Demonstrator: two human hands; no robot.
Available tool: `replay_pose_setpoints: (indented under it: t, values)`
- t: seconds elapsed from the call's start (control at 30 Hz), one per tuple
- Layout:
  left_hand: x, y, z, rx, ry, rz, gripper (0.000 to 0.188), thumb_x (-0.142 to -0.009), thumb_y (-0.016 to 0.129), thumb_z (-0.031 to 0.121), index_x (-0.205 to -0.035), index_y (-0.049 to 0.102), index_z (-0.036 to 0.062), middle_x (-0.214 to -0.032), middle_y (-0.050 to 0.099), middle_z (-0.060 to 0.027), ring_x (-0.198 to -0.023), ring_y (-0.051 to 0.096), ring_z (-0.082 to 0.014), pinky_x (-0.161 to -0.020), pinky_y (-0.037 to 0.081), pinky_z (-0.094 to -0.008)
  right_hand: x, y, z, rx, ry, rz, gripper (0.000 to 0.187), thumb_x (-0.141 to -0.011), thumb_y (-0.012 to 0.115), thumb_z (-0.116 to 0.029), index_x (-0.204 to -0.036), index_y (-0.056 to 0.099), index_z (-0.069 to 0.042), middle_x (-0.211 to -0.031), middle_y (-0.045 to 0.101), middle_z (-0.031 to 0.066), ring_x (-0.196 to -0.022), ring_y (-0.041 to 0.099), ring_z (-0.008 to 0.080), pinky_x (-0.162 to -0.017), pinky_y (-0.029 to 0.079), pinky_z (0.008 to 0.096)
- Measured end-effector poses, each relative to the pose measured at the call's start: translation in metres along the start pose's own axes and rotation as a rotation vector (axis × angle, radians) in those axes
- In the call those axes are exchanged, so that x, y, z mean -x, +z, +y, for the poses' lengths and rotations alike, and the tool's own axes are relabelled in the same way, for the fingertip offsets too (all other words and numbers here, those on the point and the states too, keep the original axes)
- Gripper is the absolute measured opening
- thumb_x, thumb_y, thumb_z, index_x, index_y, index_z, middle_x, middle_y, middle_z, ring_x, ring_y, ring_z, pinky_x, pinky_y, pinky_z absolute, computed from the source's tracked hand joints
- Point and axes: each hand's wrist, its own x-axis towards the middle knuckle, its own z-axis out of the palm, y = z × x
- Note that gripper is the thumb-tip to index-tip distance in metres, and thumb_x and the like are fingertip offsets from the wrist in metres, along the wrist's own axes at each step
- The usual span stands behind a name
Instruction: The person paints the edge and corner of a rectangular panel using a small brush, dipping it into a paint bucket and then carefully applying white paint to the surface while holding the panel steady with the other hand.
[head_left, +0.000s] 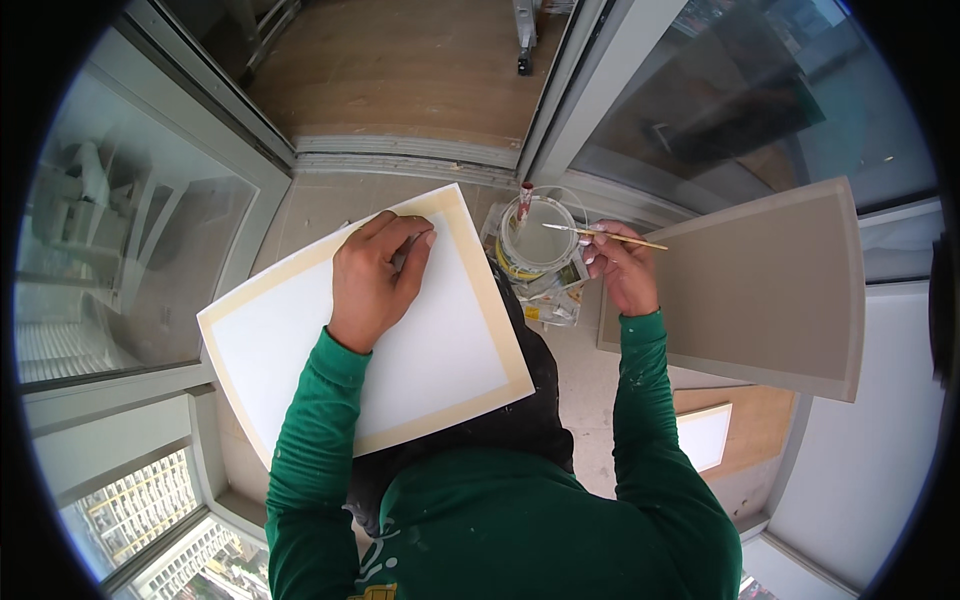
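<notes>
A white rectangular panel with a cream border lies tilted across my lap. My left hand rests on its upper part, fingers curled in and thumb near the fingertips by the top border; whether anything is pinched there is hidden. My right hand grips a thin paintbrush with a light wooden handle. The brush lies nearly level, its tip over the mouth of a round plastic paint bucket. Pale contents show inside the bucket. A reddish brush handle stands at the bucket's far rim.
Stained newspaper lies under the bucket. To the right leans a large beige panel. A brown board with a smaller white panel lies below it. Glass doors flank me, with a door track ahead.
</notes>
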Motion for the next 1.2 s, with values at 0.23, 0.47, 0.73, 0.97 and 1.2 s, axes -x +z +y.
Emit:
replay_pose_setpoints:
  t: [0.23, 0.47, 0.73, 0.97, 1.2]
  values:
    - [-0.001, 0.001, 0.001, 0.014, 0.036, 0.02, 0.007, -0.096, 0.075, 0.001, -0.104, 0.076, -0.0007, -0.087, 0.068, -0.0091, -0.064, 0.06, -0.017, -0.059, 0.048, -0.0286, 0.032, 0.086, -0.057, 0.235, -0.198, -0.291, 0.015, -0.104, 0.066, 0.001, -0.119, 0.068, 0.001, -0.102, 0.075, 0.0116, -0.089, 0.073, 0.016, -0.065, 0.057, 0.0257]
    - [-0.004, 0.0, 0.011, 0.031, 0.006, 0.028, 0.005, -0.095, 0.073, -0.001, -0.1, 0.074, -0.0004, -0.086, 0.07, -0.0097, -0.065, 0.067, -0.0212, -0.058, 0.052, -0.0317, 0.027, 0.114, -0.059, 0.298, -0.265, -0.342, 0.012, -0.104, 0.066, 0.003, -0.116, 0.068, 0.002, -0.102, 0.076, 0.0101, -0.084, 0.072, 0.0108, -0.065, 0.054, 0.0227]
    - [-0.005, 0.005, 0.009, 0.033, 0.011, 0.024, 0.004, -0.095, 0.074, 0.0, -0.099, 0.074, -0.0013, -0.085, 0.069, -0.0106, -0.063, 0.064, -0.0225, -0.06, 0.051, -0.0325, 0.027, 0.114, -0.068, 0.339, -0.26, -0.418, 0.017, -0.098, 0.07, 0.005, -0.113, 0.069, -0.001, -0.104, 0.071, 0.0035, -0.095, 0.07, 0.0081, -0.074, 0.055, 0.0224]
    - [-0.003, 0.008, -0.004, 0.048, 0.029, 0.037, 0.006, -0.093, 0.075, 0.0, -0.099, 0.075, 0.0003, -0.086, 0.07, -0.0105, -0.064, 0.066, -0.0237, -0.06, 0.052, -0.0337, 0.021, 0.119, -0.071, 0.428, -0.313, -0.384, 0.016, -0.099, 0.069, 0.005, -0.114, 0.068, 0.0, -0.103, 0.072, 0.0048, -0.092, 0.071, 0.0096, -0.073, 0.056, 0.0237]
    - [0.0, 0.0, -0.001, -0.001, 0.022, 0.018, 0.008, -0.094, 0.076, 0.002, -0.102, 0.077, 0.0003, -0.089, 0.072, -0.0117, -0.066, 0.068, -0.0236, -0.062, 0.054, -0.0331, 0.032, 0.124, -0.071, 0.408, -0.309, -0.29, 0.011, -0.098, 0.065, 0.008, -0.107, 0.068, 0.002, -0.101, 0.071, 0.0071, -0.093, 0.074, 0.0147, -0.072, 0.057, 0.0252]
